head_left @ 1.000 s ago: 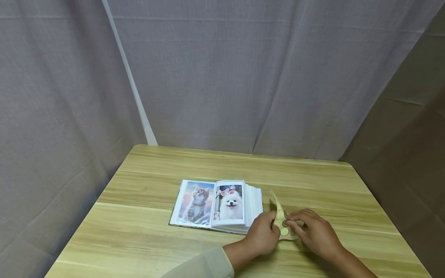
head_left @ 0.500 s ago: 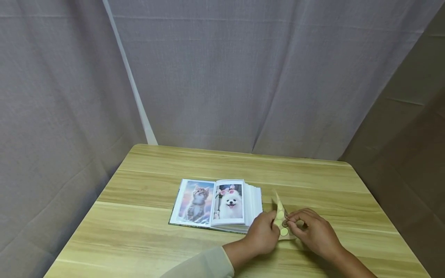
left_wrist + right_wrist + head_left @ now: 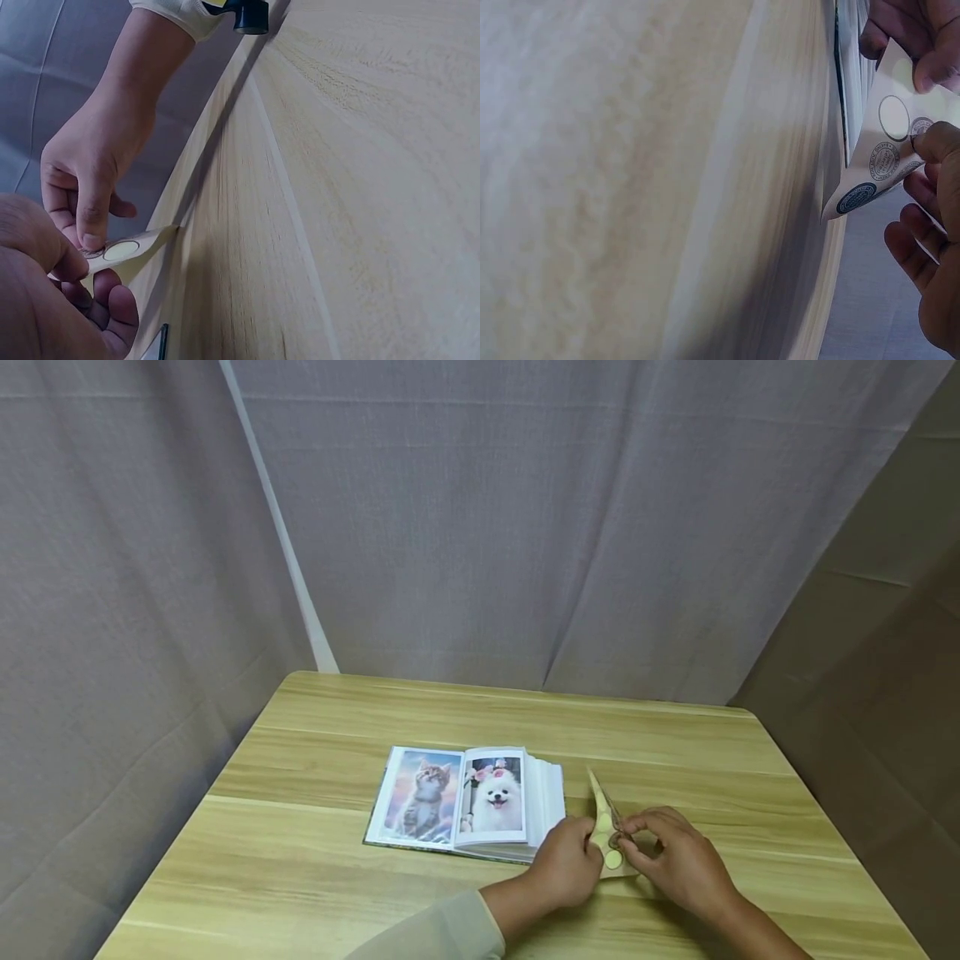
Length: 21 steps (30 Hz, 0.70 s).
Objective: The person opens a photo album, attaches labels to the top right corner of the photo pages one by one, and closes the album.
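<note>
A sheet of round stickers [image 3: 603,837] is held upright and bent above the table, right of an open photo album [image 3: 495,806]. My left hand [image 3: 566,864] grips its left edge between thumb and fingers. With thumb and forefinger, my right hand [image 3: 681,867] pinches one round sticker [image 3: 921,127] on the sheet; how far it has lifted is hard to tell. The right wrist view shows printed stickers [image 3: 885,160] and a pale yellow circle [image 3: 894,118] on the sheet. Fingers hide part of it.
The album lies flat on the wooden table [image 3: 300,885], showing a kitten picture [image 3: 422,802] and a white dog picture. Grey curtains [image 3: 450,527] hang behind and beside the table. A dark wrist camera [image 3: 251,16] sits by the right sleeve.
Both hands stay almost in place. The sheet's upper part tilts and bends slightly between the fingers.
</note>
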Each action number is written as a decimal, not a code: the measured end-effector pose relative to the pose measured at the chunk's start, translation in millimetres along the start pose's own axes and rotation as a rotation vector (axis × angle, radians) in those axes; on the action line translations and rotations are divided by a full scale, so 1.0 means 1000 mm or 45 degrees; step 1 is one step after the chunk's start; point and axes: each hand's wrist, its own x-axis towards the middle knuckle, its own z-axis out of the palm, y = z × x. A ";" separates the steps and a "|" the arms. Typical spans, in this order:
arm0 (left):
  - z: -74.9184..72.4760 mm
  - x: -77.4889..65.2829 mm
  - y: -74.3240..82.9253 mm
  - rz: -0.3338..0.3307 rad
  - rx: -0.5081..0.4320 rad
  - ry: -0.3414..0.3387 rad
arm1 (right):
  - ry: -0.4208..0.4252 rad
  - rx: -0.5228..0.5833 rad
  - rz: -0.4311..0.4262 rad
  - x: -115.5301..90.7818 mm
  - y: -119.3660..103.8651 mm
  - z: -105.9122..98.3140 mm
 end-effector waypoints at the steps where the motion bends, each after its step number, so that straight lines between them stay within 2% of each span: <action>1: 0.000 0.000 0.000 -0.003 0.005 -0.003 | -0.004 0.000 -0.004 0.000 0.000 0.000; 10: -0.001 0.001 0.001 0.011 0.033 -0.017 | -0.002 0.007 -0.022 0.000 0.003 0.002; 21: 0.002 0.003 -0.002 0.034 0.028 0.001 | 0.069 0.029 -0.124 0.000 0.003 0.001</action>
